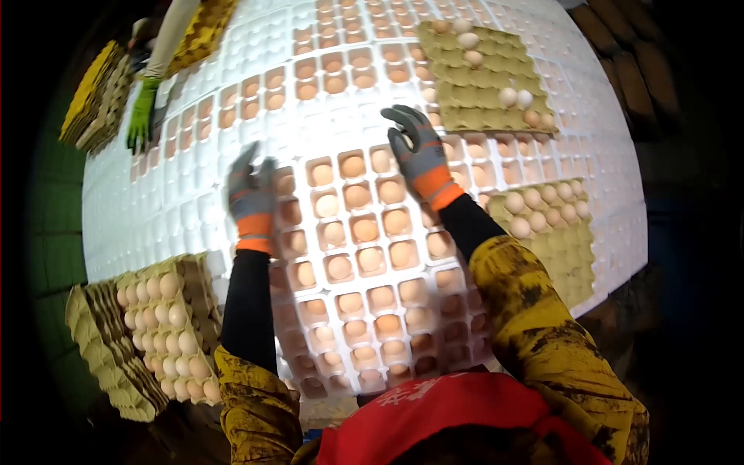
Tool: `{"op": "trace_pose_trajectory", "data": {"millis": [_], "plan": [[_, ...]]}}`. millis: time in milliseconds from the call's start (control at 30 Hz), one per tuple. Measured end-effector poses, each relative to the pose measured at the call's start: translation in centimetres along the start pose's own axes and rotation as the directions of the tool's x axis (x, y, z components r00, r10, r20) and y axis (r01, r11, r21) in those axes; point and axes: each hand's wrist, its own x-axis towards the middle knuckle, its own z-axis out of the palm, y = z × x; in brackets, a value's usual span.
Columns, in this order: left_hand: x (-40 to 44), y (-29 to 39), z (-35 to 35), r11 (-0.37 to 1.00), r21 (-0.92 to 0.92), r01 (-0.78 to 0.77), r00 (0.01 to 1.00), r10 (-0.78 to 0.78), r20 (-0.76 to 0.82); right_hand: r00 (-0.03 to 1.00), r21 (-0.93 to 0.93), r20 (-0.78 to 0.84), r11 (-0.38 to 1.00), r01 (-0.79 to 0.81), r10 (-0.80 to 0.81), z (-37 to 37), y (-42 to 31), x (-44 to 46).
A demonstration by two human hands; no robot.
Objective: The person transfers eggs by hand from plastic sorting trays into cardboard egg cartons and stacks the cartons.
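Observation:
Both hands wear grey gloves with orange cuffs. My left hand [253, 186] is over the left edge of a white foam tray [342, 249] holding rows of brown eggs; its fingers are apart and somewhat blurred, with nothing seen in them. At the tray's upper right corner is my right hand [418, 147], its fingers curved, a pale patch showing by the fingertips; whether it holds anything is unclear. Under and between my hands, single brown eggs [364, 228] sit in the tray's square cells.
Pulp trays with some eggs lie upper right [457, 97] and right [554, 252]. A pulp tray stack [108, 349] and an egg-filled tray [203, 310] stand lower left. A co-worker's green-gloved hand [142, 116] is upper left, near yellow trays [91, 85]. More foam trays [201, 163] cover the table.

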Motion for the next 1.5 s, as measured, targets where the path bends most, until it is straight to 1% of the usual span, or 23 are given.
{"op": "trace_pose_trajectory", "data": {"millis": [67, 133, 267, 333, 400, 467, 567, 667, 767, 800, 867, 900, 933, 1000, 1067, 1100, 1167, 1200, 1267, 1333, 1400, 1467, 1500], "plan": [[-0.1, -2.5, 0.7, 0.998, -0.016, -0.062, 0.981, 0.058, -0.185, 0.970, -0.358, 0.156, 0.904, 0.233, -0.188, -0.6, 3.2, -0.8], [-0.9, -5.7, 0.7, 0.897, 0.439, -0.048, 0.999, 0.041, 0.025, 0.972, -0.484, 0.135, 0.843, 0.236, -0.195, -1.8, 3.8, -1.9], [-2.7, -2.9, 1.6, 0.741, 0.671, 0.012, 0.993, 0.073, -0.098, 0.985, -0.310, 0.106, 0.936, 0.164, -0.137, -10.9, -2.0, -5.2], [-3.3, 1.7, 1.9, 0.996, 0.085, -0.036, 0.997, 0.042, -0.068, 0.995, -0.251, 0.068, 0.964, 0.086, -0.071, -17.6, -3.8, -7.4], [-5.8, 9.6, 4.1, 0.989, -0.132, -0.065, 0.996, 0.073, 0.058, 0.993, -0.229, -0.074, 0.967, -0.111, 0.096, -24.7, -2.4, -10.0], [-9.7, 19.8, 6.1, 0.944, -0.302, -0.134, 0.939, 0.218, 0.266, 0.985, -0.610, -0.010, 0.779, -0.144, 0.173, -32.5, -0.3, -11.6], [-14.6, 29.1, 10.2, 0.872, -0.256, -0.417, 0.743, 0.490, 0.456, 0.936, -0.794, 0.208, 0.608, -0.009, 0.285, -39.5, 4.0, -14.1], [-17.3, 32.9, 14.4, 0.844, -0.037, -0.535, 0.596, 0.408, 0.692, 0.889, -0.740, 0.356, 0.668, 0.080, 0.288, -41.0, 6.9, -14.7], [-17.5, 32.8, 17.0, 0.838, 0.019, -0.546, 0.674, 0.425, 0.604, 0.947, -0.611, 0.275, 0.791, 0.037, 0.168, -42.2, 7.7, -14.6], [-17.7, 32.8, 16.8, 0.868, -0.013, -0.497, 0.691, 0.405, 0.599, 0.967, -0.544, 0.228, 0.838, 0.027, 0.117, -42.4, 7.9, -14.7], [-17.4, 33.6, 16.5, 0.916, -0.074, -0.395, 0.732, 0.362, 0.577, 0.915, 0.183, 0.030, 0.898, -0.401, 0.403, -42.9, 7.3, -15.6], [-17.8, 34.1, 15.7, 0.981, -0.192, 0.006, 0.790, 0.113, 0.602, 0.853, 0.510, 0.053, 0.720, -0.470, 0.519, -44.1, 7.7, -16.1], [-17.7, 34.1, 15.5, 0.866, -0.366, 0.342, 0.795, -0.059, 0.604, 0.778, 0.766, 0.122, 0.440, -0.469, 0.616, -44.6, 7.4, -16.0], [-17.8, 34.3, 14.6, 0.373, -0.664, 0.648, 0.754, -0.191, 0.628, 0.777, 0.635, 0.167, 0.537, -0.556, 0.607, -44.1, 6.9, -15.9], [-17.2, 33.6, 15.6, 0.716, -0.514, 0.472, 0.770, -0.050, 0.636, 0.774, 0.478, 0.211, 0.628, -0.615, 0.597, -42.6, 5.4, -14.8], [-17.6, 34.3, 16.7, 0.912, -0.377, 0.158, 0.817, 0.094, 0.569, 0.964, 0.027, 0.171, 0.977, -0.211, 0.204, -41.5, 6.4, -14.4], [-18.2, 37.7, 18.0, 0.907, -0.048, -0.419, 0.733, 0.369, 0.572, 0.944, -0.554, 0.313, 0.827, 0.094, 0.102, -39.4, 5.5, -13.4], [-18.5, 37.4, 19.8, 0.842, 0.155, -0.516, 0.659, 0.275, 0.700, 0.893, -0.724, 0.411, 0.661, 0.198, 0.183, -38.7, 5.3, -13.0], [-17.7, 38.2, 20.4, 0.811, 0.233, -0.537, 0.624, 0.197, 0.756, 0.925, -0.581, 0.317, 0.814, 0.016, 0.209, -39.3, 5.7, -12.9], [-16.9, 36.9, 19.8, 0.988, 0.026, -0.150, 0.663, 0.081, 0.744, 0.983, -0.224, 0.139, 0.971, -0.088, 0.122, -39.8, 8.1, -14.4], [-15.9, 34.3, 19.3, 0.869, -0.315, 0.382, 0.685, -0.037, 0.728, 0.763, 0.563, 0.317, 0.536, -0.629, 0.563, -42.1, 6.6, -14.3], [-14.8, 34.8, 16.7, 0.290, -0.639, 0.712, 0.673, -0.024, 0.739, 0.771, 0.584, 0.360, 0.518, -0.625, 0.525, -42.5, 5.0, -13.6], [-14.4, 34.8, 16.6, 0.320, -0.686, 0.653, 0.736, -0.056, 0.675, 0.755, 0.472, 0.394, 0.590, -0.655, 0.524, -42.2, 4.9, -13.1]]}}
